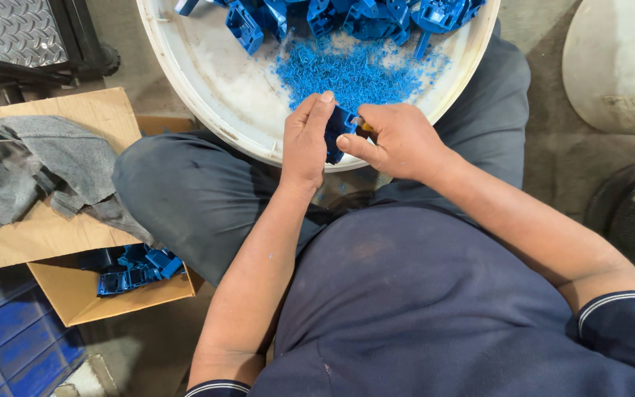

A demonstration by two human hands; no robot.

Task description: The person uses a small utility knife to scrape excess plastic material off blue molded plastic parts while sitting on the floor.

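Note:
My left hand (306,140) grips a small blue plastic part (338,132) over the near rim of a round white basin (214,95). My right hand (398,141) presses against the same part and pinches a small tool with an orange-yellow bit (364,128) showing; its kind is unclear. In the basin lie a heap of blue plastic shavings (350,73) and, at the far side, several more blue plastic parts (347,16). Both hands meet above my lap.
A cardboard box (75,294) at the left holds several blue parts (137,268) and has a grey cloth (31,165) draped over its flap. A blue crate (9,345) sits at bottom left, a metal tread plate (12,29) top left, a white round object (619,59) top right.

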